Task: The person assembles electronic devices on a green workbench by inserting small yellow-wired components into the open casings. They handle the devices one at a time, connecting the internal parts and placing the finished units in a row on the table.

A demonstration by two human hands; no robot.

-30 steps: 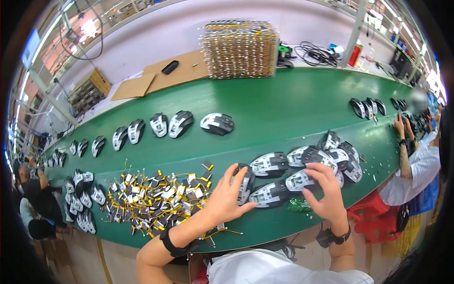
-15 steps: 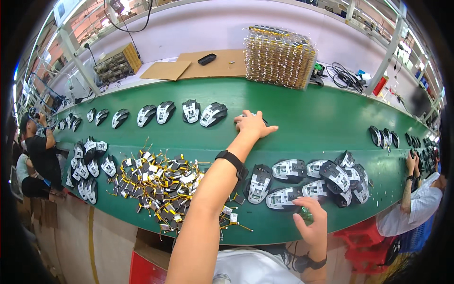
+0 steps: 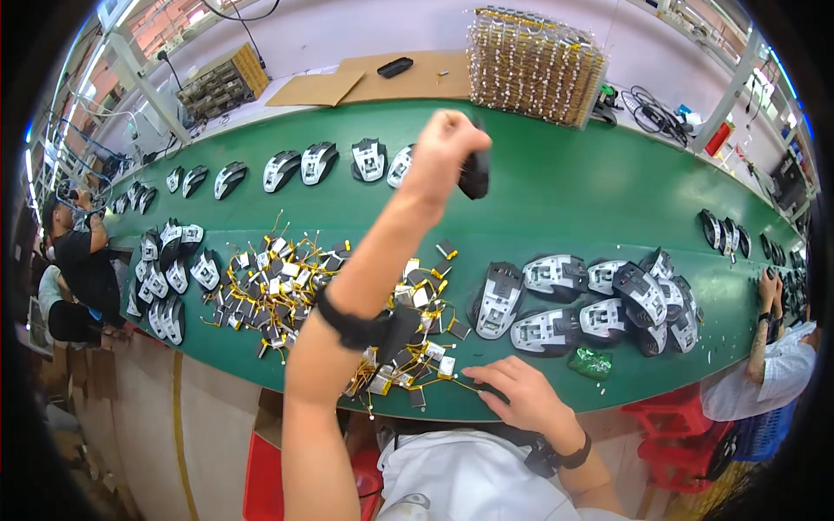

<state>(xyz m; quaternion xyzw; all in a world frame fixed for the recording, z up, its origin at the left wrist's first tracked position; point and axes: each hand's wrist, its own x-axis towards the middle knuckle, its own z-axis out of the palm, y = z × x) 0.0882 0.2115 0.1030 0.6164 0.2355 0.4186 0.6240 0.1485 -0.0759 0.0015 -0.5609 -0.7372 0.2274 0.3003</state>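
Observation:
Raised over the far half of the green bench, my left hand is closed around a dark computer mouse shell, seen edge-on beside the fingers. My right hand hovers low at the near edge, fingers and thumb apart. Its fingertips are beside the wire of a small battery pack. That pack lies at the right side of a big heap of wired battery packs, partly hidden by my left forearm. Up and to the right of my right hand are several grey-and-black mouse shells, some stacked.
A crumpled green packet lies by the shells. Along the far strip runs a row of mouse shells; more are piled at left. A tall stack of battery trays stands at the back. Co-workers sit at both ends.
My left hand has lifted off the far strip, bringing up the mouse shell. My right hand has moved left, from beside the green packet to the edge of the battery heap. The view has shifted.

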